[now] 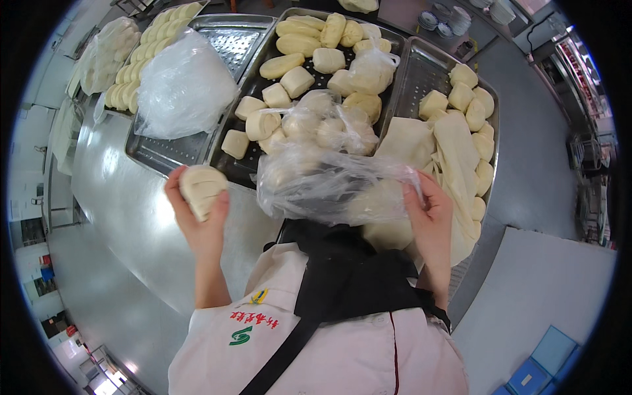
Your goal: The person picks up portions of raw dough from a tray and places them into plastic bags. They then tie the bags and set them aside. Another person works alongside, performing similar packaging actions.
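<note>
My left hand [197, 212] grips a pale steamed bun [203, 187] above the steel table, off to the left of the trays. In my right hand [429, 207] the gathered edge of a clear plastic bag [335, 182] is pinched. The bag stretches across in front of my chest, and rounded buns show through its left part. Beyond it, a knotted bag of buns [326, 123] rests on the perforated middle tray [247, 175]. Loose steamed buns [296, 81] and yellowish longer buns [298, 44] lie on that tray as well.
A right-hand tray [412, 74] holds buns [484, 148] partly covered by a cream cloth [454, 163]. On the left tray [163, 150] sits a bundle of clear plastic bags [187, 89]. Farther left are rows of buns [163, 32] and another filled bag [106, 54]. Blue boxes [533, 377] stand lower right.
</note>
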`<control>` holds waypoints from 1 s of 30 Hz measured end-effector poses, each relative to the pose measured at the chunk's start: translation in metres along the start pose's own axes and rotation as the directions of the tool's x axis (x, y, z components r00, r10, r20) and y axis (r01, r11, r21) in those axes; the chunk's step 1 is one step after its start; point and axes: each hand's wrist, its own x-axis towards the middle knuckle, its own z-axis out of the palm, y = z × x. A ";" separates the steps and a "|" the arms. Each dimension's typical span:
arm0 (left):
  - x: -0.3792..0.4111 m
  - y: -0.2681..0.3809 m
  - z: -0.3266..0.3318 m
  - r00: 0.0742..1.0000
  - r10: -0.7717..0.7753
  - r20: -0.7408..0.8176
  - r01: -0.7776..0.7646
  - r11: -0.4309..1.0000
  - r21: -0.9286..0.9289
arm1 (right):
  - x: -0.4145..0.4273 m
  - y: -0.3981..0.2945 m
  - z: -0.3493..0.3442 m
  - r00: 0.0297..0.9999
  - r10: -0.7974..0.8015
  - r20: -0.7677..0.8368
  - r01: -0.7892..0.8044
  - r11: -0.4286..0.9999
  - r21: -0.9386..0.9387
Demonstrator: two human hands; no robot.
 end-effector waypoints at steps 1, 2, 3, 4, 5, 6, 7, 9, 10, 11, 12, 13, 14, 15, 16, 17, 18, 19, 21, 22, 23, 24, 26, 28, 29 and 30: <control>-0.001 0.010 0.002 0.993 -0.015 -0.116 -0.006 0.984 -0.176 | 0.004 0.001 0.007 0.999 -0.020 0.037 0.020 1.000 -0.012; -0.001 0.010 0.004 0.987 0.115 -0.110 -0.140 0.956 -0.258 | 0.007 0.002 0.014 0.997 -0.038 0.072 0.040 0.999 -0.023; -0.007 0.013 0.005 0.976 0.131 0.176 -0.054 0.920 -0.389 | 0.010 0.000 0.023 0.991 -0.055 0.118 0.060 0.998 -0.035; -0.016 0.018 0.010 0.884 0.176 0.434 0.067 0.869 -0.490 | 0.011 -0.009 0.035 0.976 0.139 0.168 -0.155 0.985 0.083; -0.019 0.020 0.020 0.678 0.089 0.730 0.303 0.871 -0.388 | 0.012 -0.002 0.038 0.971 0.109 0.213 -0.123 0.991 0.053; -0.003 0.021 0.043 0.431 0.232 0.872 0.112 0.945 -0.306 | 0.014 0.011 0.043 0.965 0.080 0.249 -0.089 0.996 0.024; -0.005 -0.001 0.068 0.374 0.272 0.887 0.073 0.944 -0.321 | 0.015 0.014 0.044 0.955 0.047 0.293 -0.049 0.999 0.000; -0.021 -0.049 0.101 0.271 -0.078 0.959 0.583 0.806 -0.100 | 0.017 0.021 0.043 0.939 -0.029 0.343 0.056 0.996 -0.070; -0.022 -0.055 0.110 0.223 -0.171 0.960 0.774 0.629 -0.068 | 0.018 0.025 0.041 0.931 -0.077 0.356 0.126 0.985 -0.117; -0.020 -0.060 0.117 0.154 -0.247 0.957 0.912 0.408 -0.042 | 0.018 0.028 0.040 0.920 -0.125 0.372 0.196 0.967 -0.161; -0.016 -0.063 0.123 0.175 -0.336 0.925 0.844 0.535 0.035 | 0.015 0.024 0.040 0.929 -0.063 0.364 0.143 0.969 -0.199; -0.010 -0.067 0.129 0.209 -0.419 0.884 0.758 0.641 0.124 | 0.012 0.016 0.039 0.935 -0.001 0.355 0.091 0.967 -0.237; -0.008 -0.069 0.132 0.255 -0.491 0.833 0.657 0.720 0.223 | 0.010 0.012 0.038 0.937 0.060 0.345 0.040 0.961 -0.275; -0.010 -0.067 0.133 0.361 -0.442 0.821 0.460 0.850 0.255 | 0.007 0.017 0.039 0.959 0.037 0.283 0.044 0.960 -0.275; -0.014 -0.063 0.131 0.452 -0.369 0.812 0.239 0.927 0.289 | 0.004 0.026 0.040 0.976 0.013 0.219 0.049 0.960 -0.276; -0.019 -0.059 0.128 0.522 -0.277 0.806 0.005 0.947 0.322 | 0.003 0.032 0.040 0.988 -0.011 0.156 0.055 0.959 -0.278; -0.020 -0.047 0.120 0.585 -0.267 0.766 -0.110 0.909 0.401 | 0.004 0.034 0.036 0.993 -0.041 0.108 0.068 0.962 -0.265; -0.021 -0.048 0.111 0.573 -0.193 0.796 -0.195 0.912 0.361 | 0.007 0.035 0.030 0.996 -0.071 0.063 0.085 0.964 -0.254; -0.016 -0.053 0.088 0.526 -0.039 0.850 -0.365 0.892 0.267 | 0.011 0.034 0.016 0.996 -0.066 0.057 0.078 0.966 -0.248; -0.011 -0.038 0.074 0.487 -0.033 0.873 -0.284 0.939 0.194 | 0.011 0.032 0.009 0.995 -0.028 0.101 0.052 0.966 -0.252; -0.003 -0.027 0.062 0.420 -0.048 0.906 -0.177 0.975 0.134 | 0.010 0.031 0.006 0.989 0.011 0.144 0.027 0.966 -0.257; 0.007 -0.016 0.051 0.342 -0.049 0.938 -0.066 0.995 0.076 | 0.009 0.030 0.005 0.985 0.032 0.167 0.005 0.976 -0.217; 0.027 -0.013 0.035 0.316 -0.067 0.946 0.202 0.979 0.002 | 0.006 0.030 0.005 0.974 0.075 0.213 -0.044 0.989 -0.144; 0.050 -0.018 0.029 0.489 -0.145 0.860 0.347 0.937 -0.039 | 0.006 0.012 0.014 0.977 0.093 0.192 -0.062 0.985 -0.162; 0.061 -0.023 0.030 0.602 -0.179 0.778 0.345 0.937 -0.051 | 0.006 0.003 0.019 0.979 0.103 0.178 -0.072 0.983 -0.170; 0.072 -0.035 0.037 0.769 -0.159 0.619 0.209 0.978 -0.009 | 0.006 -0.006 0.024 0.973 0.123 0.196 -0.096 0.985 -0.142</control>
